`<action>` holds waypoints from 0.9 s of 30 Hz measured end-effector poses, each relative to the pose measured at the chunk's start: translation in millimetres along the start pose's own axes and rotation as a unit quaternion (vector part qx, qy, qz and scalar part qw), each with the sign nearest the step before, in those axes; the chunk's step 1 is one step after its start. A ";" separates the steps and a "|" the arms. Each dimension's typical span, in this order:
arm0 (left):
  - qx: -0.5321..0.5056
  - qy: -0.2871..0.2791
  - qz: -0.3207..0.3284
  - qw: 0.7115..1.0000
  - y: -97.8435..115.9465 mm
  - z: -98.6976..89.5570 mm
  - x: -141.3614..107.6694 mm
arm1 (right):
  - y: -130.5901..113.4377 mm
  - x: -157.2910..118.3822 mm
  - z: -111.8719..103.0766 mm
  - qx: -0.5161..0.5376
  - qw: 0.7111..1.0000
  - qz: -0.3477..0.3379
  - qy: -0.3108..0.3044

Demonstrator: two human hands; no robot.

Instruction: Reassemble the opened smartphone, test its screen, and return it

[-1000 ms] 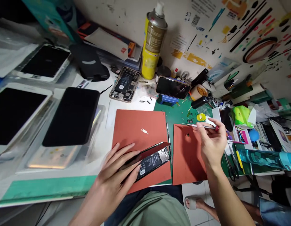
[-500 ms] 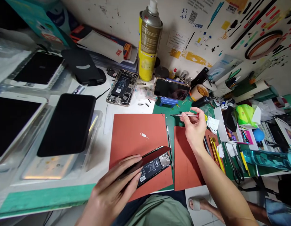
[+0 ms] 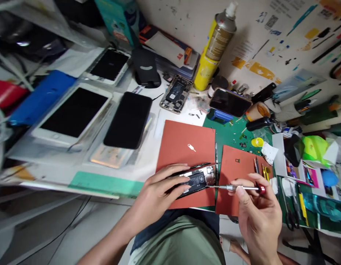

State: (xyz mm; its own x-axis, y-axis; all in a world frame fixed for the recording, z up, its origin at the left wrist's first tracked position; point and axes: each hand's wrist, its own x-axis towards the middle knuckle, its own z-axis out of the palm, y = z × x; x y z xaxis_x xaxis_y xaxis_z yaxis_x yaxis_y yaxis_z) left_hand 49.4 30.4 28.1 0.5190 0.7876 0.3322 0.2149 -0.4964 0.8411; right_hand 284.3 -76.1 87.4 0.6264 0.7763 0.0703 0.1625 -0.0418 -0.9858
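Screwdriver (image 3: 229, 187), now lowered, apparently touches the phone (image 3: 197, 181) under left fingers (image 3: 171, 182).

Two hands are in view: one left hand (image 3: 163, 189), one right hand (image 3: 257, 215). There are two opened phones (image 3: 197, 181) (image 3: 177, 94), two red mats (image 3: 176, 143) (image 3: 228, 169) and, at left, two white-framed screens (image 3: 73, 112) (image 3: 111, 65). Also: one held screwdriver (image 3: 227, 187), one pin (image 3: 191, 147), one spray can (image 3: 213, 49), one blue stand (image 3: 220, 115), one blue ball (image 3: 330, 178), one pair of scissors (image 3: 291, 219).
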 end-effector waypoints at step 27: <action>-0.067 0.010 0.040 0.997 -9.8 2.2 -3.0 | 14.3 -30.3 34.2 0.014 1.000 0.006 -0.013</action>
State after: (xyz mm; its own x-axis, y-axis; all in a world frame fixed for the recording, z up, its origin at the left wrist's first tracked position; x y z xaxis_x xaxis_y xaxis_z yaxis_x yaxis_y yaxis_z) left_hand 47.6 32.0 17.9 0.5134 0.7548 0.4083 0.0601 -0.5062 0.8603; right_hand 241.5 -78.7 66.0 0.6083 0.7918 0.0546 0.1338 -0.0345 -0.9904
